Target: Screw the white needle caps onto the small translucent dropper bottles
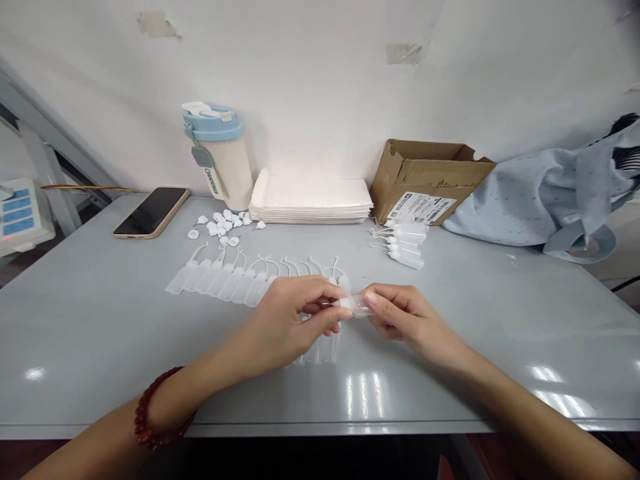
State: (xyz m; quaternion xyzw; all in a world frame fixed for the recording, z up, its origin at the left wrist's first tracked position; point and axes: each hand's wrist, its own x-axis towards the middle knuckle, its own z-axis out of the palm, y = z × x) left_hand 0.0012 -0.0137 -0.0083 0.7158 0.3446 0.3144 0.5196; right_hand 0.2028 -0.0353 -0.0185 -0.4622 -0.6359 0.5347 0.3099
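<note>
Both of my hands meet over the middle of the grey table. My left hand and my right hand pinch the two ends of one small clear plastic vial, held sideways between them. A row of several more clear vials with thin tails lies just behind my left hand. More vials lie partly hidden under my left hand. A red bead bracelet is on my left wrist.
Small white caps are scattered by a blue-lidded tumbler. A phone lies at the back left. A stack of white trays, a cardboard box, another group of vials and a light blue cloth line the wall.
</note>
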